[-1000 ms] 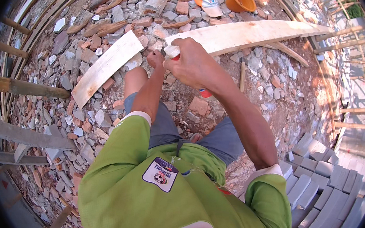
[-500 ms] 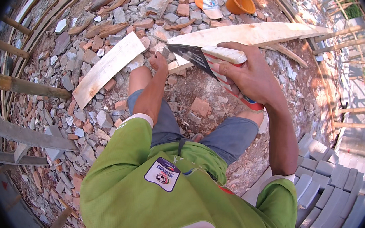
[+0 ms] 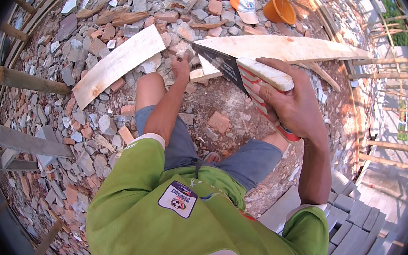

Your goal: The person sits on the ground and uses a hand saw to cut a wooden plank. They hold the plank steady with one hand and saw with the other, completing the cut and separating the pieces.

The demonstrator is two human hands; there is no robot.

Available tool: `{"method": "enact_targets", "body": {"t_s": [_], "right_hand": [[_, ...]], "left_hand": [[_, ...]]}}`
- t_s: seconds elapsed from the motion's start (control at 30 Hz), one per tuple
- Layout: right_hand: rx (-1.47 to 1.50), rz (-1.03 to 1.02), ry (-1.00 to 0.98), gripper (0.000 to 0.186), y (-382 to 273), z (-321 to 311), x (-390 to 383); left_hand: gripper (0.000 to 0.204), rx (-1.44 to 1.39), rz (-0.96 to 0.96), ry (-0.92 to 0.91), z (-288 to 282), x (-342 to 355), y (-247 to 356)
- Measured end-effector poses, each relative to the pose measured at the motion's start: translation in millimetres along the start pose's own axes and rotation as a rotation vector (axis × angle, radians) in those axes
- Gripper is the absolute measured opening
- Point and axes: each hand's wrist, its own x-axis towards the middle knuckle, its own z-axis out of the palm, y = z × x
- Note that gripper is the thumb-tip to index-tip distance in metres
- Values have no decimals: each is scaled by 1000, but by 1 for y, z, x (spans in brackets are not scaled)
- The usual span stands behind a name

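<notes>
My right hand grips the red and white handle of a handsaw. The dark blade points to the upper left, across the near left end of a long pale wooden board. Close to the blade's tip is my left hand, its fingers curled closed; what they hold, if anything, is hidden. A short pale wood piece shows below the blade, beside my left hand. Left of that hand, a separate pale plank lies slanted on the rubble.
Broken bricks and stones cover the ground. At the far side are an orange bucket and an orange and white cap. Grey blocks are stacked at the lower right. Wooden poles jut in from the left.
The whole view has tilted slightly. The saw handle and my right hand have shifted a little to the right and nearer; my left hand stays close to the blade's tip.
</notes>
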Motion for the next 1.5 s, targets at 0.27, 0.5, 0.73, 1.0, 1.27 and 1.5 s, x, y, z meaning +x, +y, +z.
{"method": "enact_targets", "body": {"t_s": [0.27, 0.5, 0.73, 1.0, 1.27, 1.5], "right_hand": [[41, 57, -43, 47, -27, 4, 2], [13, 112, 0, 45, -6, 21, 31], [-4, 18, -8, 45, -11, 12, 25], [-189, 17, -14, 47, 28, 72, 111], [-2, 63, -67, 46, 13, 60, 72], [-42, 141, -128, 40, -3, 46, 67]], "left_hand": [[57, 52, 31, 124, 13, 20, -33], [53, 31, -110, 43, 13, -4, -6], [51, 99, -45, 106, 10, 4, -15], [45, 38, 0, -21, 11, -14, -2], [44, 14, 69, 42, 4, 2, -15], [46, 37, 97, 50, 2, -2, -8]]}}
